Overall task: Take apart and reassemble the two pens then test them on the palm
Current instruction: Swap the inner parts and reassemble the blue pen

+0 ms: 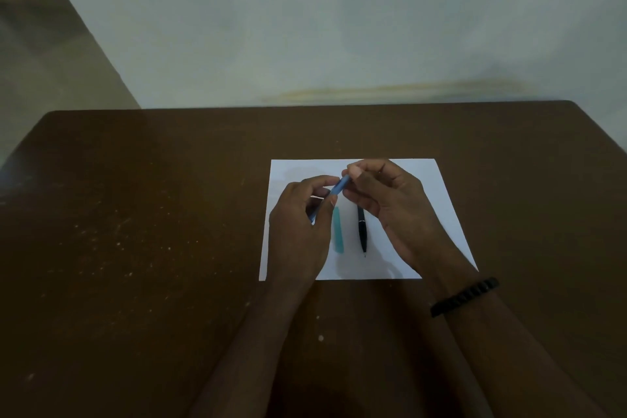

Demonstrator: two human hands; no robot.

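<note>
A black beaded bracelet (464, 296) is worn; a slim blue pen (340, 186) is pinched by left hand (300, 231) and right hand (390, 204) above smooth white paper (437, 200).

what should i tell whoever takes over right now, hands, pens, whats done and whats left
Left hand: closed around the lower part of the blue pen.
Right hand: fingertips pinching the blue pen's upper end, above the white paper.
Teal cap: lying loose on the paper, between the hands.
Black pen: lying on the paper, tip toward the person, looks whole and untouched.
Done: blue pen appears uncapped; whether its barrel is apart yet is hidden by the fingers.
Left: finish and reassemble the blue pen, do the black pen, test both on the palm.
</note>
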